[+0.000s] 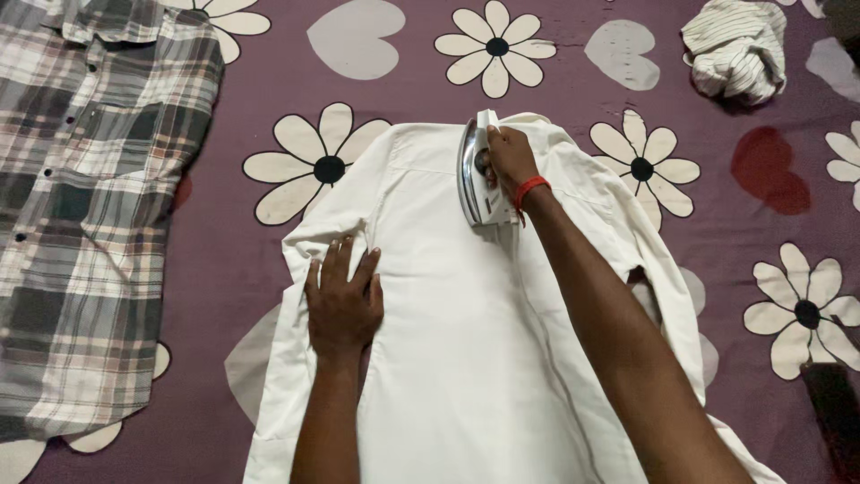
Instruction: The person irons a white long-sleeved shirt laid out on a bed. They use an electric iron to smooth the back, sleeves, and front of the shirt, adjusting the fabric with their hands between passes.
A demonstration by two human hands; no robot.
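Observation:
A white shirt (457,341) lies spread flat on a purple sheet with cream flowers (269,108). My right hand (508,157) grips the handle of a white and silver clothes iron (472,175), which rests near the shirt's collar end, tilted onto its side edge. A red thread band circles that wrist. My left hand (343,300) presses palm down, fingers apart, on the shirt's left side below the shoulder.
A plaid shirt (85,206) lies flat along the left. A crumpled striped cloth (736,49) sits at the top right. A dark object (833,412) shows at the right edge.

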